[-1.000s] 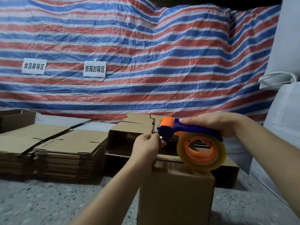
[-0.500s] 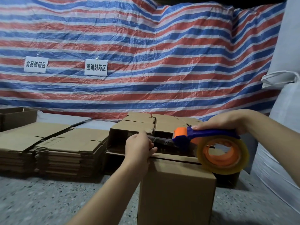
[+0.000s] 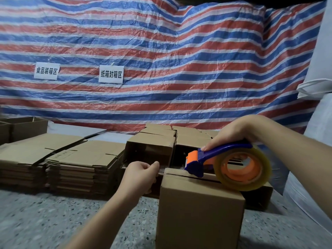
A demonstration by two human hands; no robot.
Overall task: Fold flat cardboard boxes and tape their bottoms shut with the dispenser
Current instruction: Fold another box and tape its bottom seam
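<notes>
The erected box [image 3: 199,209] stands on the floor with its flap seam running left to right between the hands: the left hand [image 3: 139,175] pinches the tape end at the near-left edge, while the right hand [image 3: 233,135] grips the dispenser [image 3: 226,164] over the seam's right half.

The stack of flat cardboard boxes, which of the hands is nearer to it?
Left. The left hand is just right of the flat stack; the right hand is farther right, holding the tape dispenser.
</notes>
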